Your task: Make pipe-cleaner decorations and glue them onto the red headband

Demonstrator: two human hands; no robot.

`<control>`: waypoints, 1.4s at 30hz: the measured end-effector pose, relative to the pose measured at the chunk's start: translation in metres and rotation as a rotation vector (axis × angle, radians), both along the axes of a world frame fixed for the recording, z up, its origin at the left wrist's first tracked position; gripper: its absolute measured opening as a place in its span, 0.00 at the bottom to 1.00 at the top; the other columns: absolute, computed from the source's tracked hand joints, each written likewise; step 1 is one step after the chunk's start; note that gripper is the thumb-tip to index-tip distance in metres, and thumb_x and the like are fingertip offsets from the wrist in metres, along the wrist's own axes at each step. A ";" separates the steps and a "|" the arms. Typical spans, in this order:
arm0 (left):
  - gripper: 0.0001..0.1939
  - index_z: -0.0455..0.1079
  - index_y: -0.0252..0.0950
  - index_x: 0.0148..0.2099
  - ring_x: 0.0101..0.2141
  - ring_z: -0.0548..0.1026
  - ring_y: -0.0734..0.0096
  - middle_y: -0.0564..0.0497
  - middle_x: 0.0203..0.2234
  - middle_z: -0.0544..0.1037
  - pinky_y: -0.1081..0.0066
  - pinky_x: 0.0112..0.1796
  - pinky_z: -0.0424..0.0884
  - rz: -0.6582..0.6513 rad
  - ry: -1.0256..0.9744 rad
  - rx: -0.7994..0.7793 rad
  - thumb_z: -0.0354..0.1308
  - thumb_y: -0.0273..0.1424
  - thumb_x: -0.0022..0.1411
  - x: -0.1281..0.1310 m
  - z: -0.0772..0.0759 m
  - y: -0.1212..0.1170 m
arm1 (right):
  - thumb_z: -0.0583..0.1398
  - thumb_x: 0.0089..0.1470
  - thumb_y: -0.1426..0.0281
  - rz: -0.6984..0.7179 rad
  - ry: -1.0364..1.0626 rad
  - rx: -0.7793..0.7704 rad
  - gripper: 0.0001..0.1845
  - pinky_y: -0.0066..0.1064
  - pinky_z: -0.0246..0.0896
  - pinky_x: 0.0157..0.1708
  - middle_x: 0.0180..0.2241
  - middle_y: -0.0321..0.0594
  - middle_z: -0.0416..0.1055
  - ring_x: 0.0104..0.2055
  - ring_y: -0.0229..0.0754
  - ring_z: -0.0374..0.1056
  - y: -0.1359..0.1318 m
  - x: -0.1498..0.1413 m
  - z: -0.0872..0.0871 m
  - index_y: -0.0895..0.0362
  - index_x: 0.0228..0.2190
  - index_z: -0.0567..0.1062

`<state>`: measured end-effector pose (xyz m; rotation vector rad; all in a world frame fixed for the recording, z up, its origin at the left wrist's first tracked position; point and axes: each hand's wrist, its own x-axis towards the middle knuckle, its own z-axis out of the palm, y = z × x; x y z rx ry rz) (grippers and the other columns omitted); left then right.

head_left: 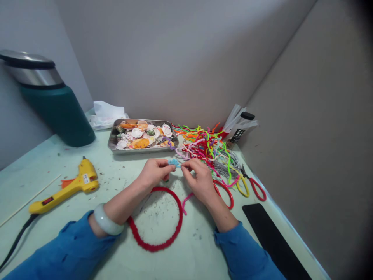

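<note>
Between my two hands is a small piece of light blue fuzzy pipe cleaner (174, 162), bunched at its left end. My left hand (155, 171) pinches the bunched part between thumb and fingers. At its right end, the thumb and fingertips of my right hand (199, 179) are closed on the thin end. Below the hands a red fuzzy ring (157, 247) lies flat on the table, partly covered by my left forearm. A short pink pipe cleaner (185, 204) lies beside the ring, partly hidden by my right hand.
A metal tray (140, 152) of shells stands behind my hands, next to tangled pipe cleaners (204, 146). Red-handled scissors (258, 189) lie right, near a black strip (271, 237). Left are a yellow glue gun (83, 179) with its cord and a green bottle (58, 112).
</note>
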<state>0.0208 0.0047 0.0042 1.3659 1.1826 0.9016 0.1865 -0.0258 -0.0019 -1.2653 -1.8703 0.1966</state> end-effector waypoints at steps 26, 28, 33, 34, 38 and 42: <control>0.12 0.74 0.30 0.31 0.17 0.63 0.81 0.53 0.19 0.72 0.76 0.22 0.61 -0.019 -0.355 -0.172 0.64 0.35 0.48 0.002 -0.009 0.000 | 0.61 0.49 0.62 0.142 0.955 -0.616 0.11 0.26 0.53 0.22 0.21 0.35 0.68 0.21 0.33 0.58 0.005 -0.010 -0.005 0.58 0.26 0.75; 0.12 0.74 0.30 0.31 0.17 0.63 0.81 0.53 0.19 0.72 0.76 0.22 0.61 -0.023 -0.340 -0.161 0.64 0.35 0.48 0.002 -0.009 0.000 | 0.63 0.46 0.61 0.175 1.039 -0.666 0.12 0.26 0.53 0.22 0.23 0.36 0.70 0.21 0.33 0.58 0.005 -0.010 -0.005 0.58 0.27 0.76; 0.12 0.74 0.30 0.31 0.17 0.63 0.81 0.52 0.20 0.72 0.75 0.22 0.61 -0.029 -0.338 -0.137 0.64 0.35 0.48 0.002 -0.009 0.000 | 0.66 0.43 0.60 0.271 1.139 -0.806 0.14 0.24 0.53 0.20 0.23 0.35 0.69 0.20 0.30 0.57 0.005 -0.007 -0.005 0.59 0.27 0.77; 0.11 0.74 0.30 0.31 0.17 0.63 0.81 0.52 0.20 0.72 0.75 0.22 0.60 -0.033 -0.336 -0.135 0.63 0.35 0.49 0.002 -0.009 0.000 | 0.66 0.43 0.60 0.286 1.148 -0.825 0.14 0.23 0.53 0.20 0.24 0.36 0.70 0.20 0.29 0.57 0.005 -0.007 -0.006 0.59 0.27 0.77; 0.11 0.73 0.30 0.29 0.17 0.63 0.81 0.53 0.18 0.70 0.76 0.21 0.59 -0.038 -0.322 -0.128 0.63 0.35 0.50 0.001 -0.010 -0.001 | 0.66 0.44 0.64 0.322 1.149 -0.806 0.11 0.22 0.53 0.21 0.25 0.34 0.70 0.20 0.27 0.58 0.004 -0.006 -0.007 0.59 0.28 0.77; 0.11 0.71 0.31 0.26 0.17 0.63 0.80 0.56 0.15 0.67 0.76 0.21 0.58 -0.050 -0.312 -0.135 0.63 0.35 0.49 0.002 -0.008 -0.003 | 0.67 0.43 0.67 0.300 1.152 -0.764 0.09 0.21 0.52 0.22 0.23 0.33 0.70 0.20 0.27 0.58 0.003 -0.010 -0.007 0.59 0.26 0.75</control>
